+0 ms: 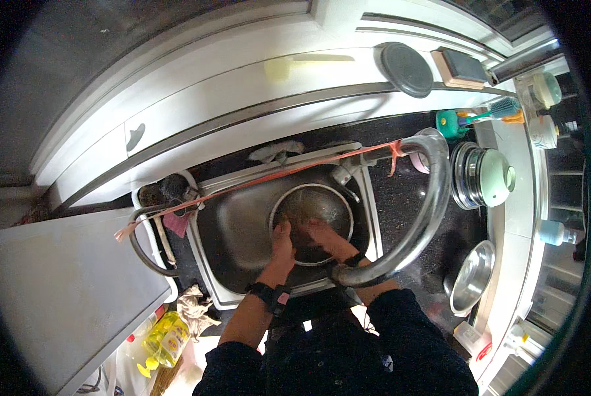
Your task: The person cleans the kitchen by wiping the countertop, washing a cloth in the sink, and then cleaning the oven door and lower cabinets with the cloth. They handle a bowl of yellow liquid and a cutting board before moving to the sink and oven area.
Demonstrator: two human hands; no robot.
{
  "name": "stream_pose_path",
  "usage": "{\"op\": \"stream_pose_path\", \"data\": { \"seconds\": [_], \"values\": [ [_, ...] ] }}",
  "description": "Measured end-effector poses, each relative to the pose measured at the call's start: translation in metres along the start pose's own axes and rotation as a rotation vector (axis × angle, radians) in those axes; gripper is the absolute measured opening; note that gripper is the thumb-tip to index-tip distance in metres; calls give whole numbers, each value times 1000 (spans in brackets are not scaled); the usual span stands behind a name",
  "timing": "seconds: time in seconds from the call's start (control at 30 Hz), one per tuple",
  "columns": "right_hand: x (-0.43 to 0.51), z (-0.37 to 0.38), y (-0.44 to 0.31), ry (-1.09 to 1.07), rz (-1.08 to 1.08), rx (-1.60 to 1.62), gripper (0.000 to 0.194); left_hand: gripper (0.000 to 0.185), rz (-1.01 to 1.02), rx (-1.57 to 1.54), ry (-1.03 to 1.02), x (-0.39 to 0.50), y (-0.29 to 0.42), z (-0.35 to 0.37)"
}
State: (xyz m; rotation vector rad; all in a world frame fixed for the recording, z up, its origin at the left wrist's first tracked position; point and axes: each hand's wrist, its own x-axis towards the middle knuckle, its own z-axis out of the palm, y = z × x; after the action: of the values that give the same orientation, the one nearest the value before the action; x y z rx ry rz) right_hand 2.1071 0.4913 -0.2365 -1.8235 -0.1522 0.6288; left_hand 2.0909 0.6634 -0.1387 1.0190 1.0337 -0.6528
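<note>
A round metal basin [346, 208] stands in the right part of a stainless steel sink [236, 232]. My left hand [283, 242] reaches into it at its near left side, thumb up. Beside it, my right hand [322, 233] is also down in the basin, blurred by motion. Brownish contents lie under my hands; what they are is too blurred to tell. My fingertips are hidden, so any grip cannot be made out. Over my right forearm arches a thick chrome gooseneck spout [436, 188], its end near my wrist. A faucet lever [347, 178] sits by the sink's far right corner.
A red cord [285, 173] runs across the sink from the spout to a thinner bent tube [137, 242]. At right are stacked bowls [466, 173] and a tilted steel bowl [472, 277]. A yellow soap bottle [166, 339] and crumpled cloth [196, 312] lie at lower left.
</note>
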Motion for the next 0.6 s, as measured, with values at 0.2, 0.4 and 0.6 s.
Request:
{"op": "stream_pose_path", "data": {
  "seconds": [0.2,0.4,0.6],
  "values": [
    [-55,20,-98,33,88,317,23,62,-10,-281,-314,12,-6,-6],
    [-86,47,-127,334,183,380,23,48,66,-257,-332,8,-13,-4],
    [-79,50,-99,476,283,215,30,41,67,-147,-261,-7,-28,1]
  ]
}}
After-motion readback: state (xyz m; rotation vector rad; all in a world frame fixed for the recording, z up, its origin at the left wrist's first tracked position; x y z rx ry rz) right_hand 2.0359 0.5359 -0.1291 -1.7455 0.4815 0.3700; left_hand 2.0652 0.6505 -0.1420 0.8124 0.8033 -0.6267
